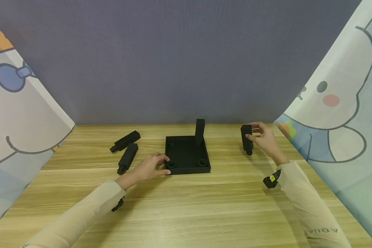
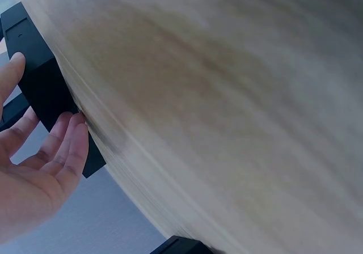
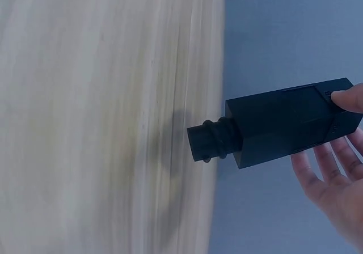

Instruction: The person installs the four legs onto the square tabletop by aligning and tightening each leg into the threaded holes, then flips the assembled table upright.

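Observation:
A black square base [image 1: 186, 152] with a raised rim and round sockets at its corners lies on the table. One black leg [image 1: 199, 131] stands upright in its far right corner. With thumb and fingers, my left hand [image 1: 152, 166] grips the near left corner of the base [image 2: 48, 84]. Off to the right, my right hand [image 1: 263, 139] holds another black leg [image 1: 247, 138] above the table, thumb on one face and fingers on the opposite side. In the right wrist view, the ridged round plug [image 3: 212, 140] of this square-section leg points away from the hand, tilted.
Two more black legs lie left of the base, one farther back [image 1: 127, 139] and one nearer [image 1: 128, 156] the left forearm. Behind the wooden table [image 1: 186, 210] stands a grey panel [image 1: 186, 62], with cartoon-printed sheets [image 1: 334, 113] along both sides.

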A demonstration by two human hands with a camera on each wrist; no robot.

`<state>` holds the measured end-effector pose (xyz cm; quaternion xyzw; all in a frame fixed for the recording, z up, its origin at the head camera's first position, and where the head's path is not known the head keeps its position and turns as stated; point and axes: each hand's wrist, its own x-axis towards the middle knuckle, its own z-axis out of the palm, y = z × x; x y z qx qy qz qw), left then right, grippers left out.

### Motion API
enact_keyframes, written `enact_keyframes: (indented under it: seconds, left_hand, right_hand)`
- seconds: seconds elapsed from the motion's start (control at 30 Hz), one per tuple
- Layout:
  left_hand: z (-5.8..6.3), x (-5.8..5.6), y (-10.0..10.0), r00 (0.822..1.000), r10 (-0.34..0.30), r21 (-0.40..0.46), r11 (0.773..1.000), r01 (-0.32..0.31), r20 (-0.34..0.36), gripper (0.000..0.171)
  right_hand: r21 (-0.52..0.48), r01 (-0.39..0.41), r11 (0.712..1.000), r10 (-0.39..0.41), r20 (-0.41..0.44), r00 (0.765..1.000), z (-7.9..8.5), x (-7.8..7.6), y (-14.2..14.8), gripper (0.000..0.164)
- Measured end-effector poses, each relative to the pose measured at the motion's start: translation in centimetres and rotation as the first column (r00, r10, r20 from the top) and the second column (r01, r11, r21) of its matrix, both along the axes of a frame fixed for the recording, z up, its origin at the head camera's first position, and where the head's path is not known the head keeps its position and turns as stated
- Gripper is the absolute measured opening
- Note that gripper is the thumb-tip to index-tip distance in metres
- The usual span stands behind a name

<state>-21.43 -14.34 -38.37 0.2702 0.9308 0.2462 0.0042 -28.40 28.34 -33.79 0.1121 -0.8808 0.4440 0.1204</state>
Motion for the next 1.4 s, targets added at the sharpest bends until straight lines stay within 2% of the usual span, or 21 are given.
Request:
enact_keyframes:
  seconds: [0.37, 0.63, 0.83, 1.13, 1.4]
  left_hand:
    - [0.0, 0.0, -0.1, 1.000, -0.017, 0.012, 1.000, 0.017, -0.008, 0.043]
    - [0.0, 0.1, -0.1, 1.000, -0.013, 0.007, 1.000, 0.013, -0.005, 0.043]
    - [0.0, 0.1, -0.2, 1.000, -0.015, 0.008, 1.000, 0.015, -0.002, 0.043]
    - [0.1, 0.1, -0.1, 1.000, -0.009, 0.005, 1.000, 0.009, -0.004, 0.043]
    - [0.1, 0.2, -0.1, 1.000, -0.016, 0.007, 1.000, 0.016, -0.008, 0.043]
  right_hand:
    - [-0.084, -0.045, 0.995, 0.044, -0.010, 0.999, -0.5, 0.4, -1.3, 0.044]
    - [-0.189, -0.109, 0.976, 0.106, -0.026, 0.994, -0.1, 0.9, -3.0, 0.043]
    - [-0.212, -0.150, 0.966, 0.143, -0.046, 0.989, -0.2, 1.2, -4.1, 0.041]
    - [-0.281, -0.195, 0.940, 0.194, -0.030, 0.980, -0.3, 1.6, -5.6, 0.042]
    - [-0.300, -0.232, 0.925, 0.229, -0.048, 0.972, -0.1, 2.1, -6.9, 0.041]
